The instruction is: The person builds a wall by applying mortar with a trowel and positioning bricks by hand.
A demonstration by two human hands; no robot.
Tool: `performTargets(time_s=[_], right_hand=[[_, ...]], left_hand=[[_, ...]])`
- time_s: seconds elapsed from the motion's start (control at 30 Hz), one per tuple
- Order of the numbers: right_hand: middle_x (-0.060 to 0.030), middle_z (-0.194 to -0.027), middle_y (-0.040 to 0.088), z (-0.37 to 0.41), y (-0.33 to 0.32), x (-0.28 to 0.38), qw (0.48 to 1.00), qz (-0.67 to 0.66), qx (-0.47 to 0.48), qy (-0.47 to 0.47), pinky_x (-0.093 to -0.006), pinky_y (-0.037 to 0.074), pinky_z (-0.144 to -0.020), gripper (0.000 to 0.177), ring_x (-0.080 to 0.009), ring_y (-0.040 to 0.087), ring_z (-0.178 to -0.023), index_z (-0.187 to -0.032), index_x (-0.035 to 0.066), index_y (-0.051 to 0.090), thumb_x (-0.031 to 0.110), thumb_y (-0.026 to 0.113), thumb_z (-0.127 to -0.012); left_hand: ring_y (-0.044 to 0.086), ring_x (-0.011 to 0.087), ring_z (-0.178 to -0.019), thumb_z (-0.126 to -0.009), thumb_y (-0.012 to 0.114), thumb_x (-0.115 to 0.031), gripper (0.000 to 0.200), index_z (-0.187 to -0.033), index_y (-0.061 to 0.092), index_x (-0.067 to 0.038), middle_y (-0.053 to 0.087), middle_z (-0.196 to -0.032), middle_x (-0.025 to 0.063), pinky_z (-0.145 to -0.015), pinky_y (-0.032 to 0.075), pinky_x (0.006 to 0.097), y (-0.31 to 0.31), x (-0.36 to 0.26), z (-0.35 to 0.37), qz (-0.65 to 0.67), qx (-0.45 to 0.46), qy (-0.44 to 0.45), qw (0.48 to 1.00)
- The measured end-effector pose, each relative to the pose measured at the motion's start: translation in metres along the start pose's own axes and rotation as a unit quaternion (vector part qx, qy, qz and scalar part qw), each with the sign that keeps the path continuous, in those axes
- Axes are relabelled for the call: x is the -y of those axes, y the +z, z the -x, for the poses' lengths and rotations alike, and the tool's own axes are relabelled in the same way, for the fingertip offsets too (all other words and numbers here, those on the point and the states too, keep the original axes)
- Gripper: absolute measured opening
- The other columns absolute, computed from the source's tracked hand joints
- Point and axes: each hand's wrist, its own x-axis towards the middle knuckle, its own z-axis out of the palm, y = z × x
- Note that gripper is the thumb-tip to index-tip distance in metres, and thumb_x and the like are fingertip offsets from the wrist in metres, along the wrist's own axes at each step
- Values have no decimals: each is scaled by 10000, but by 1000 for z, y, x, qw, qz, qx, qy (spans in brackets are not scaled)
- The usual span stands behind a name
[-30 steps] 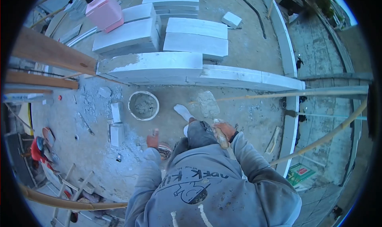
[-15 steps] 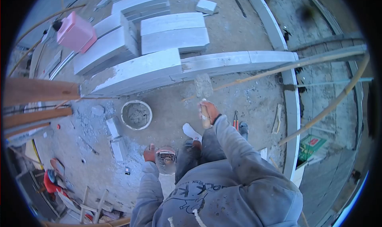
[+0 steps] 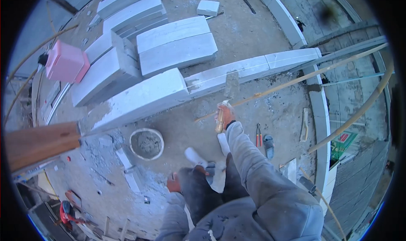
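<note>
My right hand (image 3: 226, 113) is closed round the wooden handle of a trowel (image 3: 232, 85), whose mortar-smeared blade is near the face of a low wall of pale blocks (image 3: 237, 69). A taller block (image 3: 148, 93) forms the wall's left part, and a thin string runs along the lower part. My left hand (image 3: 173, 183) hangs beside my left knee; its fingers are partly visible, and whether they hold anything is unclear. A round bucket of grey mortar (image 3: 146, 144) sits on the floor between that hand and the wall.
Stacked blocks (image 3: 177, 46) and a pink container (image 3: 67, 62) are beyond the wall. A bamboo pole (image 3: 292, 83) slants across the right. Pliers (image 3: 259, 135) and a slipper (image 3: 269, 146) lie right of my feet. Block pieces (image 3: 129, 170) lie at left; wooden boards (image 3: 42, 144) jut in.
My right hand and the trowel have moved right along the wall. My left hand has moved away from the clear round object beside it. My feet have shifted, and the view has turned.
</note>
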Motion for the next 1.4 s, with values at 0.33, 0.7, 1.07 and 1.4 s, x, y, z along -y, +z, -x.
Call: performTargets(time_s=[0.33,0.7,1.07,1.4], right_hand=[[-192,-914,595,-187,-32,-49,778,340,-385,-362,-414,453,-769,293,-348,585,-862,-955,21,501,172,610,-728],[-212,-1153,508,-196,-26,-165,675,604,-337,-258,-395,429,-853,629,-359,508,-1054,-1233,-38,334,161,626,-713],[-187,-882,555,-23,-13,-152,848,489,-107,-175,-412,433,-764,237,-353,552,-873,-927,23,494,189,571,-775],[-32,-620,492,-80,-22,5,991,34,-91,-87,-265,410,-386,394,-129,464,-431,-812,78,497,464,469,-885]], left_hand=[[287,321,-1285,-820,529,-407,567,-1270,431,-76,383,-1338,167,-1001,88,646,29,37,-4,-273,137,32,952],[213,299,-1327,-813,532,-412,600,-1299,404,-84,316,-1385,165,-1007,60,650,22,46,-62,-387,186,72,900],[215,297,-1330,-810,536,-403,619,-1319,386,-83,307,-1399,162,-1034,57,612,49,24,-48,-361,168,2,917],[230,314,-1322,-823,502,-439,632,-1309,398,-49,325,-1390,171,-1043,38,597,70,1,-37,-366,161,-27,916]])
